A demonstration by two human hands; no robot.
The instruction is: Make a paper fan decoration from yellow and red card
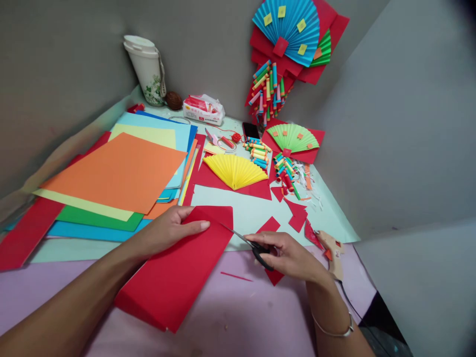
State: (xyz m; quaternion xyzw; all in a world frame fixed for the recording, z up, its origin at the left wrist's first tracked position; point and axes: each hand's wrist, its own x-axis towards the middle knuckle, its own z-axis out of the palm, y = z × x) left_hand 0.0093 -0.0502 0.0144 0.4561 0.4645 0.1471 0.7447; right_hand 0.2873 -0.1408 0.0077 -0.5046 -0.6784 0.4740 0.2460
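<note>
A folded sheet of red paper (pixel 186 277) is tilted over the front of the table. My left hand (pixel 174 229) grips it near its upper edge, thumb on top. My right hand (pixel 288 255) is closed round the black handles of a pair of scissors (pixel 260 252). The scissor blades point left and meet the paper's right edge close to its top corner. A thin red paper strip (pixel 236 276) lies below the scissors. Partly under my right hand is a red paper scrap (pixel 274 277). Beyond the sheet rests a yellow pleated paper fan (pixel 235 171).
Coloured paper sheets (pixel 119 168) are stacked at left. A glue gun (pixel 332 253) with a cord lies at right. Behind are a white cup (pixel 145 69), a tissue pack (pixel 204 109), a phone (pixel 251 130) and small paper rolls (pixel 258 151). A blue fan decoration (pixel 290 29) hangs on the wall.
</note>
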